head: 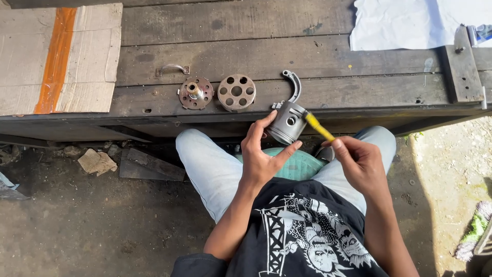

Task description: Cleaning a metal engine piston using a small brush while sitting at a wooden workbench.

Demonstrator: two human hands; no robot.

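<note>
Holding the piston (288, 122) steady matters most here: the left hand (261, 154) cradles it between thumb and fingers above the lap, just in front of the tabletop (307, 61) edge, with its side hole turned toward the tool. The right hand (359, 161) pinches a yellow-handled tool (319, 126), whose tip meets the piston beside that hole. Judging by the angle, short, light strokes with the piston braced against the palm would serve best, since a slip could send the tip toward the left fingers. The piston is a short grey metal cylinder, dull and slightly sooty, open skirt facing down. Both grips are clenched on what they hold. Two perforated discs (236, 92) and a curved shoe (293, 84) lie on the planks behind.
</note>
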